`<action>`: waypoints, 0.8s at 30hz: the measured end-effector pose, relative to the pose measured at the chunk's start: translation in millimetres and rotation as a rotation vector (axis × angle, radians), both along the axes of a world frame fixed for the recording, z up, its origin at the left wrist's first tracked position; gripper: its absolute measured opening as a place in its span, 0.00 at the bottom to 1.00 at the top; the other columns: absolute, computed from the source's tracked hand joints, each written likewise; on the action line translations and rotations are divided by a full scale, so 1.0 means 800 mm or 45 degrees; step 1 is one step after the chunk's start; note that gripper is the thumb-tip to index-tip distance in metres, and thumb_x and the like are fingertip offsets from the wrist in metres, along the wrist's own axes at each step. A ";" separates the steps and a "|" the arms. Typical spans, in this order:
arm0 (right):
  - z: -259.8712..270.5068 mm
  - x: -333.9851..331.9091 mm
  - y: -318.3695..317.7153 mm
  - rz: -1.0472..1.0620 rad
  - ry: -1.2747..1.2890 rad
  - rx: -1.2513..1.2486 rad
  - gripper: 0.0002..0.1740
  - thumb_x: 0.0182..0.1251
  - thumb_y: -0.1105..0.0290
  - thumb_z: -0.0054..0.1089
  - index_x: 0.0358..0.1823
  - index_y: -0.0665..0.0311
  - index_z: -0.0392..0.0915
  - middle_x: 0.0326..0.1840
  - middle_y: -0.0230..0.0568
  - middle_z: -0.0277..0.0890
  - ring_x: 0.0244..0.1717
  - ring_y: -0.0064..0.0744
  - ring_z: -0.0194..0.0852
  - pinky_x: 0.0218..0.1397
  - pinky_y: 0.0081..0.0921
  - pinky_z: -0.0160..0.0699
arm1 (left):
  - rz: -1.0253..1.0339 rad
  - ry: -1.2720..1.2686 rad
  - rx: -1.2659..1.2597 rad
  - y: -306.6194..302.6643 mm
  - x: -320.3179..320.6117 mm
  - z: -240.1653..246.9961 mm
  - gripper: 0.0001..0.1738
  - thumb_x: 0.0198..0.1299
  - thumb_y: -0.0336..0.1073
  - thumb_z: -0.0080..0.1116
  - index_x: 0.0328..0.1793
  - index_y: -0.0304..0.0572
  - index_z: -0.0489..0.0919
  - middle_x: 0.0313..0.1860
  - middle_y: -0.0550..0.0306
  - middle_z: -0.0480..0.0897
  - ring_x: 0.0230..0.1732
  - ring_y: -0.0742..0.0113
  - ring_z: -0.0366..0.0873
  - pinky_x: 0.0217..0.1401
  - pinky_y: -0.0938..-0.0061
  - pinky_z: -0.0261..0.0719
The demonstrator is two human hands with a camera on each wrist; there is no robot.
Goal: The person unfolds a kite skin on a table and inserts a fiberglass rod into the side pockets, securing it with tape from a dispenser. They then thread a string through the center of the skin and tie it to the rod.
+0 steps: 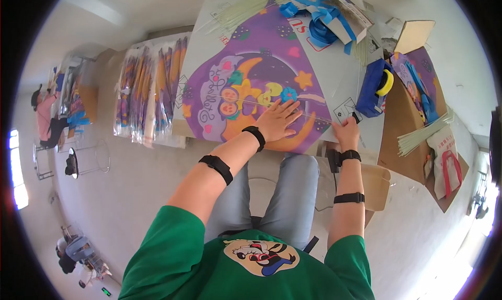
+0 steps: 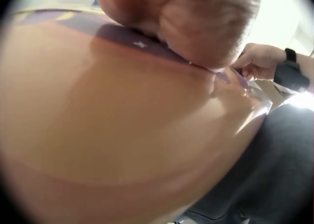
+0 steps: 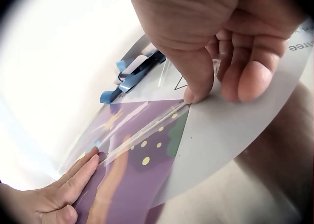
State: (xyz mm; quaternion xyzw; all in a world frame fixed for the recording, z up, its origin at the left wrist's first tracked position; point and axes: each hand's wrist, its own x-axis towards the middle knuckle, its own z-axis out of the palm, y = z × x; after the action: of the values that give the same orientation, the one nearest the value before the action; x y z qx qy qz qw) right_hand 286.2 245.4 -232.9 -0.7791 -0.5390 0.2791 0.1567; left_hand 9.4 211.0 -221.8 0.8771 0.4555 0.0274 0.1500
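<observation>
A purple printed sheet (image 1: 266, 23) with moon, star and fruit pictures lies spread on the work table. Across it runs a thin pale rod (image 3: 147, 131), reaching the sheet's right corner. My left hand (image 1: 277, 121) rests flat on the sheet, fingers spread, beside the rod. At that right corner my right hand (image 1: 346, 133) pinches the rod's end between thumb and forefinger. The right wrist view shows the pinch close up, with the other fingers curled and the left hand (image 3: 64, 194) flat at lower left. The left hand's fingertips are hidden in the left wrist view.
Blue ribbon (image 1: 321, 33) and a bundle of pale sticks (image 1: 240, 12) lie at the table's back. A blue tape dispenser (image 1: 372, 88) stands at right, near an open cardboard box (image 1: 402, 148). Bagged purple and orange pieces (image 1: 149, 91) lie at left.
</observation>
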 end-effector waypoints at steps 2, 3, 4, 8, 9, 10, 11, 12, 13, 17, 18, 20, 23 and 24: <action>-0.006 0.002 0.001 0.001 0.000 0.006 0.23 0.42 0.60 0.73 0.29 0.65 0.68 0.28 0.48 0.74 0.34 0.53 0.75 0.39 0.41 0.74 | -0.004 0.080 0.040 0.000 0.015 0.009 0.37 0.65 0.56 0.46 0.76 0.52 0.55 0.78 0.55 0.51 0.79 0.59 0.45 0.79 0.57 0.39; -0.013 0.005 0.000 0.062 -0.049 0.139 0.22 0.45 0.62 0.72 0.28 0.65 0.66 0.22 0.44 0.72 0.24 0.43 0.75 0.29 0.35 0.73 | -0.023 0.152 0.073 -0.001 0.024 0.012 0.37 0.64 0.55 0.48 0.76 0.51 0.56 0.78 0.55 0.52 0.78 0.60 0.46 0.78 0.57 0.42; -0.021 0.008 -0.002 0.122 -0.099 0.267 0.21 0.47 0.64 0.71 0.26 0.64 0.63 0.16 0.40 0.70 0.14 0.33 0.74 0.19 0.29 0.72 | -0.018 0.156 0.068 -0.003 0.036 0.015 0.37 0.64 0.55 0.48 0.76 0.51 0.56 0.78 0.55 0.52 0.78 0.60 0.46 0.78 0.57 0.42; -0.014 0.007 0.000 0.030 -0.053 0.023 0.23 0.42 0.60 0.73 0.29 0.65 0.68 0.28 0.48 0.74 0.35 0.53 0.75 0.39 0.41 0.74 | -0.125 -0.111 0.133 0.000 0.078 0.001 0.35 0.65 0.53 0.46 0.75 0.46 0.58 0.77 0.54 0.53 0.79 0.62 0.45 0.78 0.57 0.41; -0.023 0.008 -0.001 0.078 -0.094 0.153 0.23 0.43 0.61 0.73 0.28 0.64 0.66 0.22 0.45 0.73 0.25 0.44 0.75 0.30 0.36 0.73 | -0.123 -0.256 0.114 0.001 0.084 -0.005 0.34 0.66 0.52 0.45 0.74 0.46 0.59 0.77 0.53 0.53 0.79 0.62 0.45 0.78 0.57 0.41; -0.030 0.011 -0.001 0.125 -0.134 0.281 0.23 0.45 0.62 0.73 0.26 0.64 0.64 0.17 0.42 0.71 0.15 0.34 0.75 0.20 0.30 0.72 | -0.127 -0.262 0.116 0.001 0.086 -0.011 0.34 0.66 0.52 0.45 0.74 0.46 0.59 0.77 0.53 0.53 0.79 0.62 0.45 0.78 0.57 0.41; -0.027 0.011 -0.001 0.121 -0.141 0.282 0.23 0.45 0.62 0.73 0.26 0.64 0.64 0.17 0.42 0.71 0.15 0.34 0.75 0.20 0.30 0.72 | -0.111 -0.265 0.109 0.000 0.085 -0.008 0.33 0.66 0.51 0.45 0.74 0.46 0.60 0.77 0.52 0.54 0.78 0.61 0.46 0.78 0.57 0.42; -0.025 0.008 -0.002 0.124 -0.140 0.287 0.23 0.44 0.62 0.73 0.26 0.64 0.64 0.17 0.43 0.72 0.15 0.36 0.75 0.21 0.31 0.73 | -0.101 -0.267 0.104 -0.001 0.084 -0.005 0.32 0.66 0.50 0.46 0.74 0.47 0.60 0.76 0.51 0.55 0.78 0.59 0.47 0.78 0.57 0.43; -0.024 0.007 -0.003 0.119 -0.142 0.293 0.23 0.44 0.62 0.73 0.26 0.65 0.65 0.18 0.44 0.73 0.16 0.37 0.75 0.22 0.32 0.73 | -0.117 -0.275 0.106 0.000 0.081 -0.002 0.32 0.66 0.50 0.46 0.74 0.47 0.60 0.76 0.51 0.55 0.78 0.59 0.47 0.78 0.57 0.43; 0.011 -0.006 -0.003 0.010 -0.053 0.015 0.23 0.43 0.59 0.74 0.30 0.65 0.69 0.30 0.50 0.75 0.36 0.54 0.76 0.40 0.42 0.74 | 0.207 -0.183 -0.106 0.026 0.030 0.043 0.33 0.66 0.51 0.44 0.73 0.42 0.60 0.75 0.49 0.56 0.78 0.54 0.47 0.77 0.54 0.45; 0.016 -0.007 -0.003 -0.012 -0.061 0.015 0.23 0.43 0.59 0.74 0.30 0.65 0.69 0.30 0.50 0.75 0.36 0.54 0.76 0.40 0.42 0.74 | 0.303 -0.140 0.003 0.031 0.003 0.026 0.33 0.66 0.51 0.44 0.73 0.42 0.60 0.75 0.48 0.56 0.78 0.52 0.47 0.76 0.52 0.45; 0.019 -0.008 -0.004 0.037 -0.073 0.037 0.23 0.43 0.59 0.73 0.30 0.65 0.69 0.29 0.50 0.75 0.36 0.54 0.76 0.39 0.42 0.74 | 0.490 0.050 0.223 0.030 -0.059 -0.013 0.34 0.67 0.52 0.43 0.74 0.44 0.58 0.76 0.48 0.55 0.78 0.50 0.46 0.76 0.50 0.44; 0.021 -0.010 -0.005 0.005 -0.062 0.027 0.22 0.43 0.60 0.73 0.29 0.65 0.69 0.28 0.50 0.75 0.35 0.54 0.76 0.39 0.41 0.75 | 0.626 0.171 0.238 0.017 -0.132 -0.015 0.35 0.67 0.54 0.42 0.77 0.49 0.54 0.78 0.49 0.50 0.78 0.48 0.43 0.76 0.47 0.42; 0.023 -0.012 -0.005 0.008 -0.086 0.035 0.22 0.44 0.61 0.72 0.29 0.65 0.69 0.28 0.50 0.75 0.35 0.54 0.76 0.39 0.41 0.75 | 0.680 0.143 0.139 0.014 -0.143 -0.015 0.35 0.68 0.54 0.41 0.78 0.53 0.52 0.79 0.48 0.46 0.79 0.46 0.40 0.75 0.45 0.40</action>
State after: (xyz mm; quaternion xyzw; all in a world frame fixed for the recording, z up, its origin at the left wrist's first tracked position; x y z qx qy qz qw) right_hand 276.5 241.5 -214.6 -0.7841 -0.5504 0.2456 0.1482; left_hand -104.9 222.4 -233.5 0.7329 0.6760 0.0417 0.0646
